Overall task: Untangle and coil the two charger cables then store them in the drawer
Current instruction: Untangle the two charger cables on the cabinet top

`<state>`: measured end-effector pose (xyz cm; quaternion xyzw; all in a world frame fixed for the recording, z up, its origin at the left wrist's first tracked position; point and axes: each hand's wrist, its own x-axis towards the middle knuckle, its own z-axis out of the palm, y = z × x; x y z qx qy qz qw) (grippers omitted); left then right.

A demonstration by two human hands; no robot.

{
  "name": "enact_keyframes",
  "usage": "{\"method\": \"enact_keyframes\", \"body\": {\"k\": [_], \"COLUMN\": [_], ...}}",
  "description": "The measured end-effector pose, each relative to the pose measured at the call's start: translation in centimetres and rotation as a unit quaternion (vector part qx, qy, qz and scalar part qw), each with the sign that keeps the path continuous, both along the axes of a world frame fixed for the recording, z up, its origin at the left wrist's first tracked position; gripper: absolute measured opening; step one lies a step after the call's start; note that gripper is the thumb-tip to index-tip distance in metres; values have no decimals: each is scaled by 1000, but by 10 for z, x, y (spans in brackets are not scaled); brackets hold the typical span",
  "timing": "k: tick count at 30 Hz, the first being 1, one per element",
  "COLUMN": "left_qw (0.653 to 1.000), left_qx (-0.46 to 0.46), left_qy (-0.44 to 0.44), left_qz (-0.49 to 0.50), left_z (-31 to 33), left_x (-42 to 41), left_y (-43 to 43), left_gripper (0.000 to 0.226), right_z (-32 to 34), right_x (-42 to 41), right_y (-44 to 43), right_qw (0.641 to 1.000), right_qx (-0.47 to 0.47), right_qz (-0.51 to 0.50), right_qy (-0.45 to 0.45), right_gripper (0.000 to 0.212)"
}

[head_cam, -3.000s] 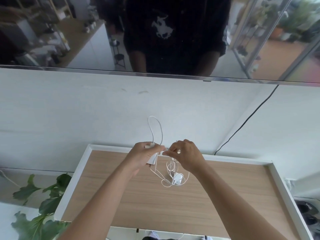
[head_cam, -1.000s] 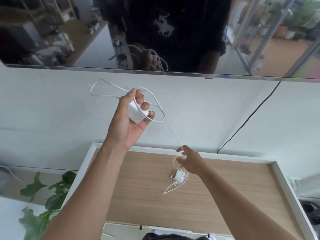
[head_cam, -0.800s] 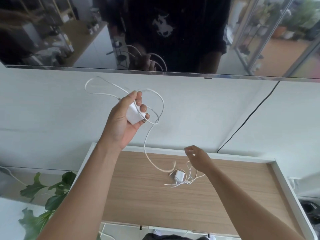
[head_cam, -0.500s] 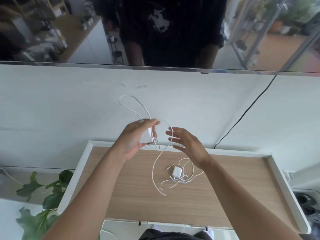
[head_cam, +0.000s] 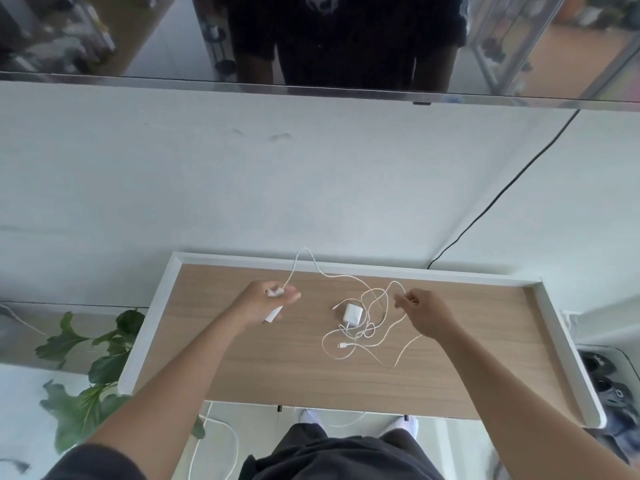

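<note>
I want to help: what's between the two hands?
Head view: a white charger block and tangled white cable lie on the tabletop between left hand and right hand.

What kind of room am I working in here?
Probably a home living room: a wall-mounted dark screen, likely a TV, hangs above a white-rimmed wooden console, with a leafy houseplant beside it.

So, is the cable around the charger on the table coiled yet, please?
Not coiled: the white cable sprawls in loose, crossing loops around the charger brick on the wooden tabletop.
</note>
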<state>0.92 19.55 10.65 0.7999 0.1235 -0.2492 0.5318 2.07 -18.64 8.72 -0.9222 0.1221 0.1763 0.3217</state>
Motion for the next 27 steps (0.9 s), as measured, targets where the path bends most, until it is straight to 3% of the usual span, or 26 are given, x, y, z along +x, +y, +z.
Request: {"method": "enact_keyframes", "body": {"k": [4, 6, 8, 10, 12, 14, 16, 21, 27], "left_qw": [980, 964, 945, 925, 911, 907, 913, 898, 911], "left_qx": [125, 136, 132, 140, 149, 169, 207, 342, 390], "left_qy": [-14, -5, 2, 1, -20, -45, -60, -62, 8], "left_qz": [-157, -230, -299, -353, -384, -382, -347, -268, -133], "left_z": [-10, -9, -8, -15, -29, -45, -64, -119, -178], "left_x": [-5, -7, -8, -8, -7, -7, -9, -23, -44], "left_y": [7, -1, -13, -24, -29, -27, -14, 28, 88], "left_gripper": [26, 29, 32, 31, 29, 27, 28, 26, 29], "right_z": [-26, -22, -14, -4, 5, -2, -19, -53, -76], "right_x": [-7, -9, -9, -14, -22, -30, -36, -47, -52], "right_y": [-31, -20, 3, 35, 69, 89, 91, 73, 74], "right_qw": [974, 968, 981, 965, 942, 932, 935, 950, 946], "right_qx": [-216, -241, -161, -35, 44, 35, -3, -66, -147], "right_qz": [-5, 27, 106, 245, 330, 358, 349, 298, 272], "right_qy": [65, 72, -16, -89, -35, 45, 66, 68, 99], "right_gripper": [23, 28, 52, 69, 70, 48, 29, 36, 36]}}
